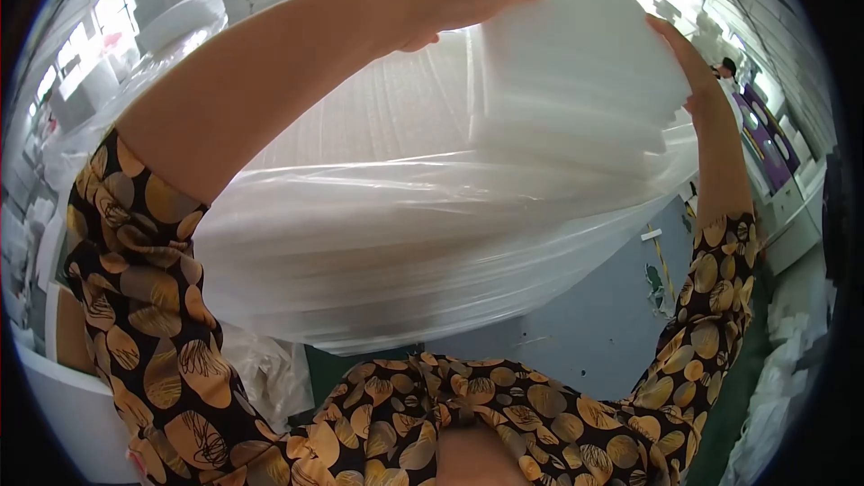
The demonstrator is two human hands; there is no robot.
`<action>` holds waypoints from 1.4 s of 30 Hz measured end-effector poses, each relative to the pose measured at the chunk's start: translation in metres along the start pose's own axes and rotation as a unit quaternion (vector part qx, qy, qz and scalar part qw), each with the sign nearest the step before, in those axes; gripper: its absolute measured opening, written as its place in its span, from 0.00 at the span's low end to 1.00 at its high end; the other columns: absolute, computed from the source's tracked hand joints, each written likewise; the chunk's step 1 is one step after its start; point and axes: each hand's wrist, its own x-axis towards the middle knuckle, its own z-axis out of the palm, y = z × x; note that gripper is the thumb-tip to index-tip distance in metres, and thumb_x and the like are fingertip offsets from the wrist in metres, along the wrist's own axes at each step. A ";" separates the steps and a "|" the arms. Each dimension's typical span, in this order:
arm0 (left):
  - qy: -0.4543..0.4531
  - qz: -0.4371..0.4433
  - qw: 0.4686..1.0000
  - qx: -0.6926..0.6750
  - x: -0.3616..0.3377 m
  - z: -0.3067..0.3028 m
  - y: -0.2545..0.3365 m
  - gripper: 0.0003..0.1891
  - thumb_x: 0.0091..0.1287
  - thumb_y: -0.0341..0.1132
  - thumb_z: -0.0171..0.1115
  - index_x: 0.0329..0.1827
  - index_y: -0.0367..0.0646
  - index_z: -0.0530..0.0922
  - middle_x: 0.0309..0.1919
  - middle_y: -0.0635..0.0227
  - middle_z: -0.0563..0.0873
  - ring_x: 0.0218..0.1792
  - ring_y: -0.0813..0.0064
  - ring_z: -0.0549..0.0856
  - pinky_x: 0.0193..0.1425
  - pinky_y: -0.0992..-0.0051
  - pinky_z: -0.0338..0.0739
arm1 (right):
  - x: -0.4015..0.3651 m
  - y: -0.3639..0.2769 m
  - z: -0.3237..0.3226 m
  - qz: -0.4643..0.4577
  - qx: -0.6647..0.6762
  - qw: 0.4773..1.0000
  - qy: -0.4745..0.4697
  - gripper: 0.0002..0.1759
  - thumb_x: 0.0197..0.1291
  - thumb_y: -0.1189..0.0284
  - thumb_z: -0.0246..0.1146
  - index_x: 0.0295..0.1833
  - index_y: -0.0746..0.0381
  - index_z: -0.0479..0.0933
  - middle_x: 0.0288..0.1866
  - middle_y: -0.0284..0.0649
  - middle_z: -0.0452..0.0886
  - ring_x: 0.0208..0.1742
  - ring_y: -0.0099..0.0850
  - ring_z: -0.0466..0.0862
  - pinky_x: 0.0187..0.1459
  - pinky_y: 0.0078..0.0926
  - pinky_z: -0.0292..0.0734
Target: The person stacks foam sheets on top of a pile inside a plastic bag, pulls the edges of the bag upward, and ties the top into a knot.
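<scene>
A stack of thin white foam sheets (576, 63) stands between my two hands, over a large bundle wrapped in clear plastic film (432, 225). My left hand (477, 2) reaches across from the left, its fingers straight and pressed to the stack's upper left side. On the opposite side, my right hand (673, 43) is against the stack's right edge; most of its fingers are hidden behind the foam. Inside the wrapped bundle, more pale sheets (369, 112) show as fine layers to the left of the stack.
Crumpled clear plastic (265, 373) lies low on the left beside a white surface (63, 405). Grey floor (576, 333) with a yellow-black tape line shows at lower right. Purple panels (765, 139) and a person (725, 67) are at far right. Wrapped white stacks (184, 18) stand behind.
</scene>
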 end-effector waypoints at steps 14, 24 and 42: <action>-0.015 -0.074 0.908 -0.413 -0.132 -0.087 0.024 0.23 0.68 0.50 0.52 0.54 0.38 0.75 0.40 0.60 0.82 0.39 0.66 0.83 0.44 0.66 0.78 | -0.003 -0.021 0.088 -0.226 0.084 0.955 -0.174 0.24 0.62 0.55 0.60 0.58 0.58 0.75 0.51 0.34 0.81 0.47 0.26 0.81 0.50 0.26 0.77; 0.094 -0.270 0.936 -0.204 -0.184 -0.037 -0.049 0.30 0.69 0.57 0.50 0.61 0.40 0.72 0.51 0.64 0.81 0.46 0.73 0.82 0.48 0.76 0.77 | -0.066 -0.019 0.181 0.187 -0.050 0.972 -0.132 0.28 0.66 0.55 0.50 0.62 0.65 0.68 0.60 0.47 0.74 0.61 0.35 0.72 0.62 0.31 0.64; 0.016 -0.326 0.683 0.654 -0.167 -0.117 -0.092 0.39 0.61 0.57 0.57 0.72 0.46 0.61 0.73 0.56 0.59 0.76 0.64 0.51 0.76 0.50 0.38 | -0.020 -0.018 0.151 0.153 -0.017 0.983 -0.104 0.26 0.64 0.55 0.56 0.60 0.63 0.70 0.54 0.42 0.77 0.54 0.30 0.78 0.55 0.30 0.73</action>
